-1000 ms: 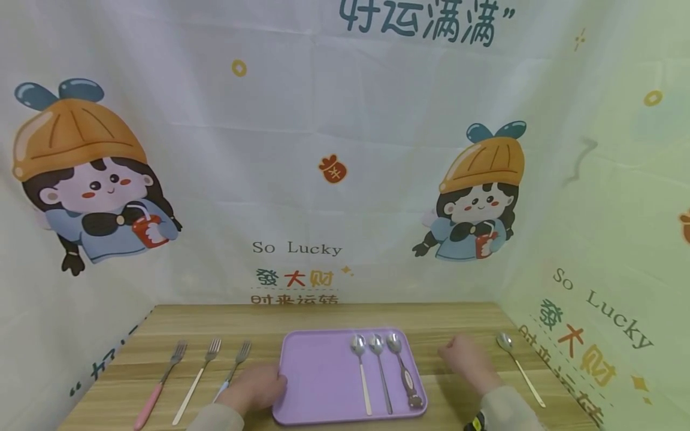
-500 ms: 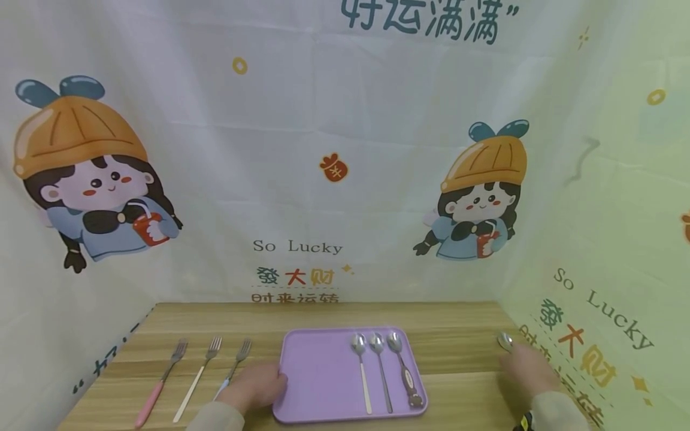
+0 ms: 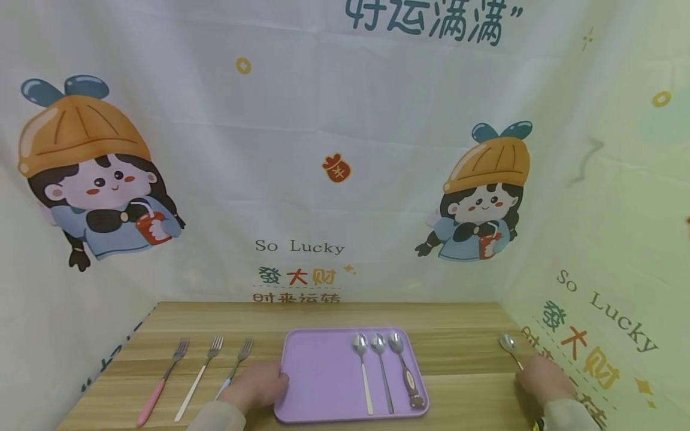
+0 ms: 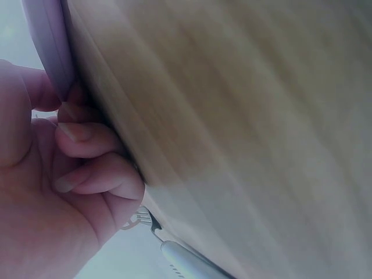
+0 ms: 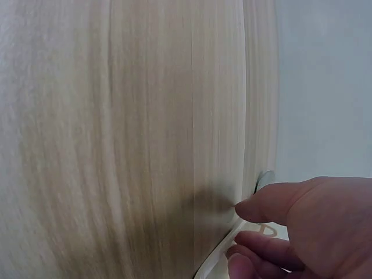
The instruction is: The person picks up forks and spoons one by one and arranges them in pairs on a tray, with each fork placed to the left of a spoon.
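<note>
On the left side of the purple tray (image 3: 323,383), my left hand (image 3: 257,383) holds the rim, thumb on one face and curled fingers on the other, as the left wrist view shows. My right hand (image 3: 545,378) is at a metal spoon (image 3: 507,343) lying on the table at the far right. In the right wrist view its thumb and fingers (image 5: 256,206) are parted, near the handle (image 5: 218,254); contact is unclear. The spoon's lower handle is hidden by the hand in the head view. Inside the tray lie a light-handled spoon (image 3: 363,377), a plain spoon (image 3: 384,377) and a brown bear-handled spoon (image 3: 408,374).
Left of the tray, on the wooden table (image 3: 453,335), lie a pink-handled fork (image 3: 156,395), a white-handled fork (image 3: 195,386) and a blue-handled fork (image 3: 237,362), the last partly behind my left hand. Printed cloth (image 3: 377,209) encloses the back and sides.
My right hand has moved right, from beside the tray to the spoon at the far right, then slightly nearer along its handle. My left hand has stayed on the tray's rim.
</note>
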Available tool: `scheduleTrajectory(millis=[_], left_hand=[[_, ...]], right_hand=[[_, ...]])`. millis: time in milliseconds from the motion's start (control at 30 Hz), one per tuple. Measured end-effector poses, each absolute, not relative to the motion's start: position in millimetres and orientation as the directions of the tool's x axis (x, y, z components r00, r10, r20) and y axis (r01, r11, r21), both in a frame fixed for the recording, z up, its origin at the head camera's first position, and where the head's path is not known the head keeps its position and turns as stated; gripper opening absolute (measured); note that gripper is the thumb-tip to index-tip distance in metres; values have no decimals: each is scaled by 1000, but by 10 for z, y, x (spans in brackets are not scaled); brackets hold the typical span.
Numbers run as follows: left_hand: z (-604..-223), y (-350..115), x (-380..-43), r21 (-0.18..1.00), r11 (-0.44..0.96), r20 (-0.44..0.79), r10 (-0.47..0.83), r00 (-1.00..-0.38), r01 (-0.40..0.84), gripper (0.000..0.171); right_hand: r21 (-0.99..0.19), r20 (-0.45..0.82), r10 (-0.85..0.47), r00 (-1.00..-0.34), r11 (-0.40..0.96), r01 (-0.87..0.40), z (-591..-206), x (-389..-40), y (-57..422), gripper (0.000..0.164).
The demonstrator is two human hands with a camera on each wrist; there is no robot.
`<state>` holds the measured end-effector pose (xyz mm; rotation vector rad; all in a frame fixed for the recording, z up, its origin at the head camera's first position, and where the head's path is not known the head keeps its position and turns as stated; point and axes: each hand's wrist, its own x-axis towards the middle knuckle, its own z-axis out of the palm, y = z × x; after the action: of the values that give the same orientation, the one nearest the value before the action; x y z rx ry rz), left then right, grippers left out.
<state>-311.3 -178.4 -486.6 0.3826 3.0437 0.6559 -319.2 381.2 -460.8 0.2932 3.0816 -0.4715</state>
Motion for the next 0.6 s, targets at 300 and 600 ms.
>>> scheduleTrajectory(millis=[300,600], left_hand=[[-4871,-1788,-3117,404,884,51,232,-971,233,15],[-4875,-1790,-3120,411,881,54,233,-971,235,15]], right_hand=[[-297,-46,208,-977,931,212,-4594,-3183,3795,14],[-300,-53,180,-982,935,188,-4599,-3175,3812,16]])
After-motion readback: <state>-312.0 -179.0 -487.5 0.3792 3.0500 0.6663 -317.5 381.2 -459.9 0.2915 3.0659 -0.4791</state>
